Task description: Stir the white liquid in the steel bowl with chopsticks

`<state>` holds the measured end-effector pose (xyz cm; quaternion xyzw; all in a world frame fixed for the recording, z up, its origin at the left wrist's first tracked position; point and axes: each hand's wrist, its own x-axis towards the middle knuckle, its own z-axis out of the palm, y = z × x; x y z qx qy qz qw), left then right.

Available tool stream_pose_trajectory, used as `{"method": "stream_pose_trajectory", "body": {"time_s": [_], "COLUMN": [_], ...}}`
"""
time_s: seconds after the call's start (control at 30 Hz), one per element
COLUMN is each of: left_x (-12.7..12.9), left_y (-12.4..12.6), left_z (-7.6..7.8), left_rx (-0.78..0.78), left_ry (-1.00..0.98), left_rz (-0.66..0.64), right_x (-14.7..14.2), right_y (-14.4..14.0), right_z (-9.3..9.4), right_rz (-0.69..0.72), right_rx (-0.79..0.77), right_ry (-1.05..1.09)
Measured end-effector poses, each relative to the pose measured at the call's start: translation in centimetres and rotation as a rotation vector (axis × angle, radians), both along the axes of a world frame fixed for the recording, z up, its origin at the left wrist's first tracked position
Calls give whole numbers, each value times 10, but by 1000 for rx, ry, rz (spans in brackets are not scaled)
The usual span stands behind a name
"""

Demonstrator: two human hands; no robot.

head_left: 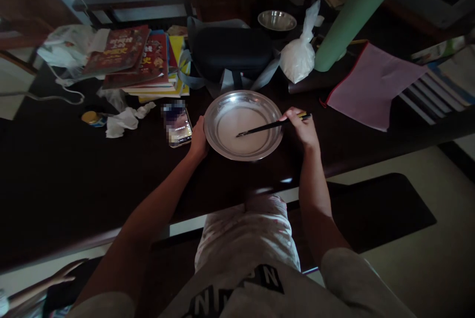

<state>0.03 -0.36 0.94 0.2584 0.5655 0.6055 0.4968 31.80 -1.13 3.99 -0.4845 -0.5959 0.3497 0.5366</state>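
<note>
1. A round, shallow stainless-steel pan (243, 125) is set on the dark wooden worktop (55, 174), near its front edge and directly before the person.
2. The pan is steadied at its left rim by the left hand (198, 141); the fingers are pressed against the rim, but whether the grip is closed around it cannot be told.
3. A pair of dark chopsticks with a yellow band at the top (274, 124) is grasped by the right hand (302, 127) at the pan's right rim. The grip is clenched on the upper ends, and the tips are lowered into the middle of the pan.
4. A thin layer of pale, milky liquid (237, 132) is seen across the pan's floor. It appears even and free of visible lumps, so the stirring is judged to be well advanced; nothing shows that the pan has been taken from the worktop.
5. A tied clear plastic bag of white powder (299, 56) stands just beyond the pan, to the far right.
6. A smartphone (177, 124) lies just left of the left hand.
7. A stack of books (141, 63) lies at the far left, and a small steel bowl (277, 20) is seen at the far side.
</note>
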Motion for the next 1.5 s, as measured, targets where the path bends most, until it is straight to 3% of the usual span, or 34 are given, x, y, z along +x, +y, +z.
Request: {"method": "stream_pose_trajectory", "body": {"time_s": [0.2,0.37,0.57,0.77,0.93,1.1,1.3,1.5], "left_x": [-2,0,3,3,2,3,4,5], "left_y": [0,-1,-2,-2,-2,-2,-2,-3], "left_z": [2,5,9,10,8,8,9,11], "left_rx": [7,-3,3,-14,-10,-8,-37,-24], "left_ry": [31,31,70,11,6,-22,-22,-30], "left_rz": [-24,-7,-5,0,-3,12,28,2], "right_x": [3,-2,2,-3,2,-3,3,0], "right_y": [1,-1,1,0,1,0,1,0], "right_z": [-1,3,1,1,-1,3,1,2], "right_rz": [-169,-6,-169,-3,-179,-28,-176,-18], "right_rx": [35,-39,34,-6,39,-13,28,-18], "right_ry": [37,-24,23,-24,26,-21,9,-10]}}
